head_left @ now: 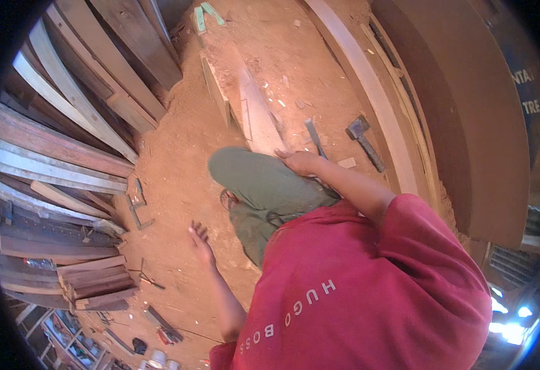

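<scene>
A pale wooden board (pixel 259 117) with marked lines lies lengthwise ahead of me, its near end against my green-trousered knee. At that end my right hand (pixel 300 162) is closed on the board's edge; part of its fingers is hidden. My left hand (pixel 201 242) hangs over the ground to the left, fingers apart, holding nothing. Just beyond my right hand lies a flat metal tool like a chisel (pixel 314 137). To its right a hammer (pixel 365 143) with a blocky head rests on the dusty ground.
Stacked planks (pixel 66 151) line the left side. A hand plane-like tool (pixel 138 203) lies beside them. Along the right run a long pale plank (pixel 368 80) and a large brown panel (pixel 461 117). Green strips (pixel 208 17) lie at the far end. Wood chips dot the ground.
</scene>
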